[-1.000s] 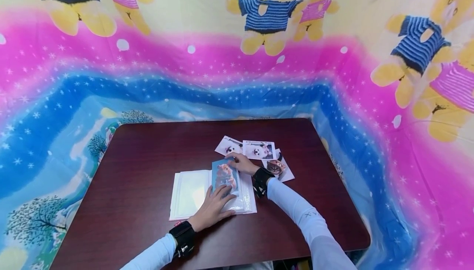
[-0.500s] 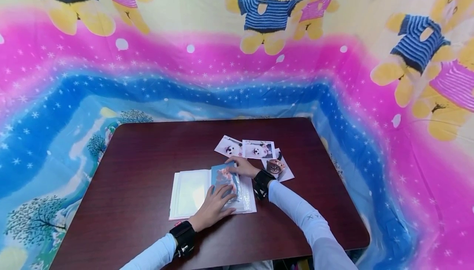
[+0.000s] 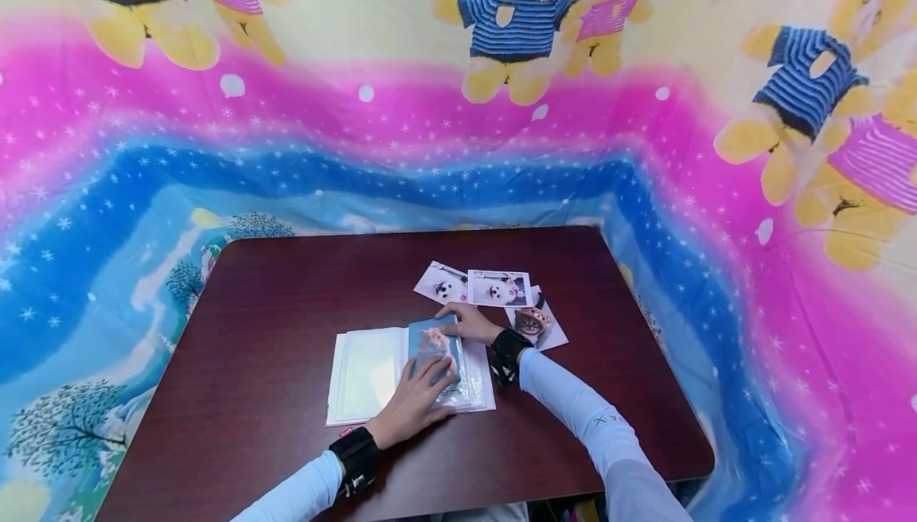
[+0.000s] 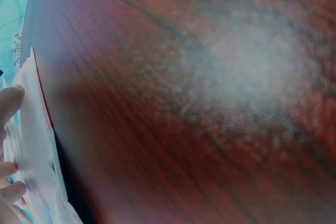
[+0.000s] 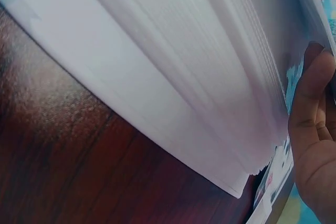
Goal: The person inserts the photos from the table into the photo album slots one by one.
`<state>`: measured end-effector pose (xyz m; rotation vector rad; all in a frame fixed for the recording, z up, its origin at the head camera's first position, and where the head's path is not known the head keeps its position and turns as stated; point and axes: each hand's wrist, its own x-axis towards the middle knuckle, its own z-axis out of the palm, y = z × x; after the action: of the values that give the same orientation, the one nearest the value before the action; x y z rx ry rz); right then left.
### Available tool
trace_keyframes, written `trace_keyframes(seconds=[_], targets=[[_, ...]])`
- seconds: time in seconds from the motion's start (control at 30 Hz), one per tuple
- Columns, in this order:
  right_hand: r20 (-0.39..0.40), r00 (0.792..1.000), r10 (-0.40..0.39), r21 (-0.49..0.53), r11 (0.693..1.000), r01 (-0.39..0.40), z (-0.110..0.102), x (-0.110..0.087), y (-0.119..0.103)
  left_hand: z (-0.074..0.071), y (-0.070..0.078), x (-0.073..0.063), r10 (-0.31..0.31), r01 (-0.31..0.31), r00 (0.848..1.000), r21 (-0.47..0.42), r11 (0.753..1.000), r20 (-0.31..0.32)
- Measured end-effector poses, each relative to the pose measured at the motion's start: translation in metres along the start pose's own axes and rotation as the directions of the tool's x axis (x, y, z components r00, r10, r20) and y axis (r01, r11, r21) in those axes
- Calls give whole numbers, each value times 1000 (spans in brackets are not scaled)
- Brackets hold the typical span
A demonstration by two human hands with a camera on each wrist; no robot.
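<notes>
One white photo album lay open on a dark red-brown table, its left page shining with reflected light. From the lower left, a pale sleeve and a black wristband led to the left hand, its fingers spread across the right page and resting on a blue photo of an orange-and-white animal. That photo lay over the right page, with glossy clear plastic at its right side. Behind the album, a white-dog print lay tilted. Next, the right hand pinched the photo's upper right corner. Beyond it lay a second dog print, then, rightmost, a slanted cat-face print.
</notes>
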<state>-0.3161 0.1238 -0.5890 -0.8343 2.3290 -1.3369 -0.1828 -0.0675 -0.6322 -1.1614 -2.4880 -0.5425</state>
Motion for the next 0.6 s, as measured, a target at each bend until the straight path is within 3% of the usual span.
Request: trace_keyframes(seconds=[0.17,0.37,0.53,0.6], targets=[[-22,1000,-15,7,1000,15,1,1,0,0,-1,1,-4,4,1000,2,1000,4],[-44,999,-3,-15,1000,2,1,5,0,-5,4,5,-70,71,997,-17,997,38],[-58,998,13,-3,1000,-14,4,6,-8,-13,6,14,-92,91,995,-27,995,-25],[-65,997,49,55,997,-46,7,6,-14,-18,6,18,-116,114,992,-38,993,-57]])
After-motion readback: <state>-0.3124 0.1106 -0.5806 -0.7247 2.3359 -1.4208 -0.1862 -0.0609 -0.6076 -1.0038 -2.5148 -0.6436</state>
